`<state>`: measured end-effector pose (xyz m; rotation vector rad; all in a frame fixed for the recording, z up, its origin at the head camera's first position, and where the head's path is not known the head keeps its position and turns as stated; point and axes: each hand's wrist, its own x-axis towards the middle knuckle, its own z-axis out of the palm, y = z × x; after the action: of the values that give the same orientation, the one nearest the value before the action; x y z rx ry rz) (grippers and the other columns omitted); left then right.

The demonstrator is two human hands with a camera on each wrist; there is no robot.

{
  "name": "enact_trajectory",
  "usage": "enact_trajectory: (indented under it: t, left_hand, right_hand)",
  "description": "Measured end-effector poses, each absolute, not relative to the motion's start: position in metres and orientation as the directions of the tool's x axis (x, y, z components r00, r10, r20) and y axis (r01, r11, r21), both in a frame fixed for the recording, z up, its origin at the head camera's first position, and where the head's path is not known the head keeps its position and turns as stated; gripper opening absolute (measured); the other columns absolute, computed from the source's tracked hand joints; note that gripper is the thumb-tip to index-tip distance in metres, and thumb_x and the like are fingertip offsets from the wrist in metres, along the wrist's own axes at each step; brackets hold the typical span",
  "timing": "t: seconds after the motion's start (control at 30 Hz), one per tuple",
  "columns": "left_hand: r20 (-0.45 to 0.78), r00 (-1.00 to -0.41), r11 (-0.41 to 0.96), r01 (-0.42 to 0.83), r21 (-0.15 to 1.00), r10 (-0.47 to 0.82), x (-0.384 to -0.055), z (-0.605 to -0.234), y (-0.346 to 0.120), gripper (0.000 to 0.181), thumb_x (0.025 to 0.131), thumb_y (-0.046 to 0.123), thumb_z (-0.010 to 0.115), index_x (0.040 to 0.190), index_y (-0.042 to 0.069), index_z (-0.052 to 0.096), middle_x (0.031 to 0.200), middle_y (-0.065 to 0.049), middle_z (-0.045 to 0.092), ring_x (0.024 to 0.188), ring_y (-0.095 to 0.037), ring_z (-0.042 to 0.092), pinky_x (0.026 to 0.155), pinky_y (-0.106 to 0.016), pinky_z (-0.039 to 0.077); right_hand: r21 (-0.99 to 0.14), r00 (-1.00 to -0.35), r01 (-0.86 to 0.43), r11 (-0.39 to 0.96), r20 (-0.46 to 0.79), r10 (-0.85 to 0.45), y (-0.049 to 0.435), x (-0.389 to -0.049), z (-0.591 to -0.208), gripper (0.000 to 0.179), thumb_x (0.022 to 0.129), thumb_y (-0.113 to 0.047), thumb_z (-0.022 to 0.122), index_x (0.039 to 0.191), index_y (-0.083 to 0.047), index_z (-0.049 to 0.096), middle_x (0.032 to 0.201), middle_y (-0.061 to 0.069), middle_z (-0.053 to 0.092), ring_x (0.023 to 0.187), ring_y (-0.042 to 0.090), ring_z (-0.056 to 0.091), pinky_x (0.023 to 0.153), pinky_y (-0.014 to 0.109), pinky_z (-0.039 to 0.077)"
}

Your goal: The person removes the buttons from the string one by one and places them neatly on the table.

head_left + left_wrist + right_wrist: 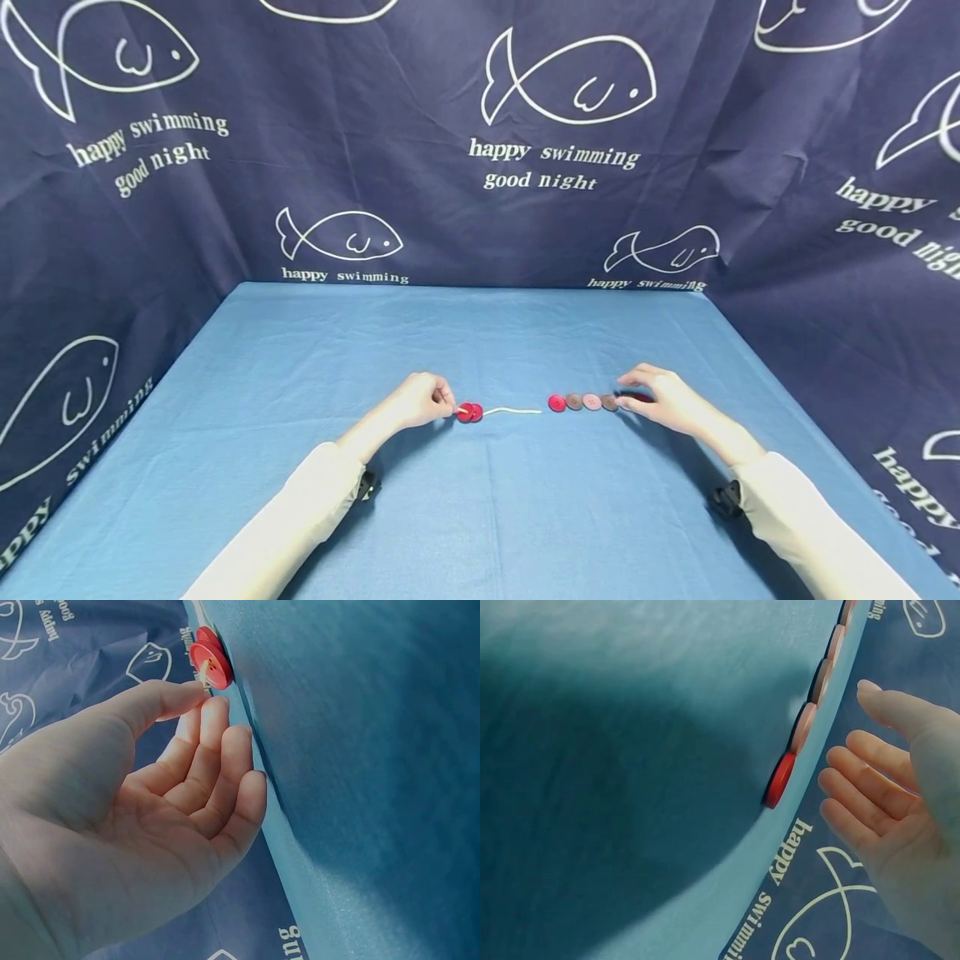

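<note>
My left hand [426, 400] pinches the end of a white cord [512, 410] between thumb and fingertips. On that cord hang two overlapping red buttons [470, 412], right at the fingertips; in the left wrist view the cord end comes out through the holes of the nearer red button [211, 665]. The cord's other end trails over the cloth to the right. Above the right end of a row of buttons [592, 402] hovers my right hand [660, 400], fingers loosely bent and nothing in them. In the right wrist view a red button [780, 781] ends that row, partly hidden by the hand in the head view.
Several flat buttons form the row, with another red button [557, 403] at its left end beside the cord tip. A blue cloth [465, 500] covers the table. Dark blue curtains [420, 167] with white fish prints enclose the back and sides.
</note>
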<state>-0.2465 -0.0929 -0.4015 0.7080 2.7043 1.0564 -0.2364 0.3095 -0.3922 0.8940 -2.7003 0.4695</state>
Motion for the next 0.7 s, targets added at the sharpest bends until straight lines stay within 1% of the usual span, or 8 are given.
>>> enact_trajectory:
  t: [0.1,0.2,0.37,0.47,0.5,0.6,0.7]
  left_hand:
    - [0.032,-0.875,0.639,0.377,0.671,0.484,-0.247,-0.402,-0.093,0.005,0.080,0.006,0.064,0.076,0.007,0.067,0.064,0.001,0.063,0.053,-0.005,0.051,0.053,-0.021,0.043]
    - [0.035,-0.875,0.641,0.380,0.667,0.483,-0.247,-0.402,-0.092,0.005,0.080,0.006,0.064,0.075,0.007,0.068,0.064,0.002,0.063,0.052,-0.005,0.051,0.053,-0.020,0.042]
    - [0.042,-0.876,0.644,0.384,0.662,0.480,-0.248,-0.402,-0.092,0.005,0.079,0.006,0.065,0.075,0.007,0.067,0.064,0.002,0.063,0.052,-0.005,0.051,0.053,-0.020,0.042]
    - [0.041,-0.876,0.645,0.385,0.660,0.481,-0.248,-0.402,-0.092,0.005,0.079,0.007,0.065,0.075,0.008,0.067,0.064,0.002,0.063,0.053,-0.005,0.051,0.054,-0.020,0.043]
    - [0.042,-0.876,0.646,0.386,0.658,0.481,-0.248,-0.402,-0.092,0.005,0.079,0.007,0.065,0.075,0.008,0.067,0.064,0.002,0.063,0.053,-0.005,0.052,0.054,-0.020,0.043]
    - [0.045,-0.874,0.646,0.392,0.655,0.484,-0.247,-0.403,-0.092,0.004,0.079,0.007,0.065,0.075,0.008,0.067,0.065,0.002,0.063,0.054,-0.004,0.052,0.055,-0.020,0.043]
    - [0.049,-0.873,0.644,0.396,0.655,0.486,-0.247,-0.403,-0.092,0.004,0.078,0.006,0.064,0.075,0.008,0.067,0.064,0.002,0.063,0.053,-0.004,0.051,0.055,-0.020,0.043]
  right_hand:
    - [-0.225,-0.782,-0.609,0.761,0.331,-0.528,0.307,-0.237,-0.391,0.026,0.078,-0.013,0.073,0.100,0.001,0.067,0.095,0.010,0.065,0.089,0.027,0.064,0.079,0.044,0.050]
    - [-0.230,-0.773,-0.621,0.749,0.339,-0.537,0.304,-0.238,-0.391,0.027,0.078,-0.014,0.074,0.099,0.000,0.067,0.095,0.009,0.065,0.089,0.026,0.063,0.079,0.044,0.050]
    - [-0.214,-0.720,-0.674,0.707,0.404,-0.564,0.301,-0.240,-0.393,0.025,0.074,-0.009,0.076,0.095,0.001,0.068,0.091,0.009,0.066,0.085,0.025,0.064,0.076,0.042,0.050]
    - [-0.214,-0.705,-0.689,0.693,0.423,-0.570,0.300,-0.241,-0.394,0.025,0.073,-0.010,0.076,0.094,0.001,0.067,0.090,0.009,0.065,0.084,0.025,0.063,0.075,0.042,0.049]
    - [-0.210,-0.697,-0.695,0.688,0.432,-0.572,0.299,-0.241,-0.394,0.026,0.074,-0.012,0.076,0.094,0.001,0.067,0.089,0.009,0.065,0.083,0.024,0.063,0.075,0.039,0.049]
    - [-0.215,-0.697,-0.697,0.684,0.427,-0.576,0.297,-0.242,-0.396,0.026,0.075,-0.015,0.075,0.094,0.001,0.066,0.090,0.009,0.064,0.084,0.024,0.062,0.074,0.038,0.049]
    - [-0.215,-0.698,-0.697,0.684,0.421,-0.579,0.295,-0.243,-0.397,0.025,0.075,-0.014,0.076,0.094,0.001,0.067,0.090,0.010,0.065,0.084,0.024,0.062,0.074,0.039,0.050]
